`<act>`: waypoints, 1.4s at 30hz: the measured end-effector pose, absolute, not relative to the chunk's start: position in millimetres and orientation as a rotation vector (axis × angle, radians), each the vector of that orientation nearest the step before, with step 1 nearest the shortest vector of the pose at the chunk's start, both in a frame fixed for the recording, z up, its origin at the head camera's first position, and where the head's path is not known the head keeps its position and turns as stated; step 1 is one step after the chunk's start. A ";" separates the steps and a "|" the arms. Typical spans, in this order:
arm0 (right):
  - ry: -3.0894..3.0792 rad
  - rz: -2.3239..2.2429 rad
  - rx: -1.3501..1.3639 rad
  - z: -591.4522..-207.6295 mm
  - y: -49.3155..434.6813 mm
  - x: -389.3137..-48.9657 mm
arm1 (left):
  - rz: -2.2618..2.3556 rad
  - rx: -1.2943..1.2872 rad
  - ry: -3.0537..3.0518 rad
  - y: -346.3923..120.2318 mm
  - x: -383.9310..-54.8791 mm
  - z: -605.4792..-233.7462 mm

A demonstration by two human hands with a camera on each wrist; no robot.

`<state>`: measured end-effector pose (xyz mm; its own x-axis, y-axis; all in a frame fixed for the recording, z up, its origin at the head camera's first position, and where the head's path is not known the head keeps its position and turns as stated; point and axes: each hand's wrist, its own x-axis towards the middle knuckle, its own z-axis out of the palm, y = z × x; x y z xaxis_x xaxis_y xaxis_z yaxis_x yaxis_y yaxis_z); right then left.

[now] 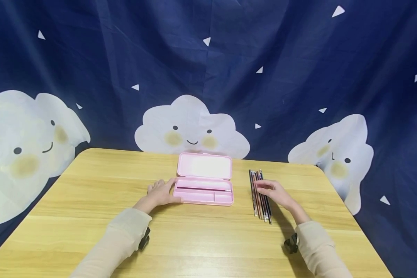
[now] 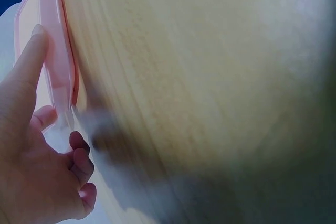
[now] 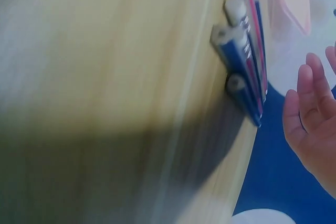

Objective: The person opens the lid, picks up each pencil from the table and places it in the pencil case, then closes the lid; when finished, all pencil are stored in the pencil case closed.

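An opened pink pencil case [image 1: 196,197] lies at the middle of the table, its lid [image 1: 205,166] tipped back. One dark pencil [image 1: 199,189] lies lengthwise in its long rear compartment. My left hand [image 1: 161,193] holds the case by its left end, thumb at the front edge and index finger farther back; the thumb lies against the pink wall [image 2: 59,56] in the left wrist view. Right of the case, several pencils [image 1: 263,208] lie side by side. Over them hovers my right hand [image 1: 275,193], fingers relaxed and holding nothing in the right wrist view.
The wooden table [image 1: 194,239] has rounded far corners. Behind it hangs a dark blue curtain [image 1: 173,50] printed with smiling clouds and white triangles. Dark wrist devices [image 1: 291,244] sit below both sleeves.
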<state>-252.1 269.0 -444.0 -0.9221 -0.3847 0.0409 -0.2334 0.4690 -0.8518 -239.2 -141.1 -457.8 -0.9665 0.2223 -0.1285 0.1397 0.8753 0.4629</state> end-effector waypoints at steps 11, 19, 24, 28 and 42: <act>2.578 -1.423 -0.463 -445.7 288.2 -251.2 | 0.677 0.269 2.852 -141.2 -239.2 -456.4; 2.615 -1.366 -0.418 -449.7 297.2 -254.2 | 0.674 0.270 2.848 -140.9 -239.4 -455.3; 2.686 -1.249 -0.465 -454.8 301.3 -258.7 | 0.673 0.270 2.848 -141.1 -239.0 -455.6; 2.707 -1.183 -0.479 -457.9 303.1 -261.6 | 0.678 0.269 2.848 -141.1 -239.3 -455.7; 2.723 -1.093 -0.517 -458.9 299.7 -267.0 | 0.686 0.266 2.851 -141.2 -239.5 -456.0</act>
<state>-267.0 299.7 -458.9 -0.9270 -0.3743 -0.0216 -0.2556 0.6729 -0.6942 -239.5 -141.2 -456.0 -0.9646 0.2188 -0.1476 0.1277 0.8764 0.4644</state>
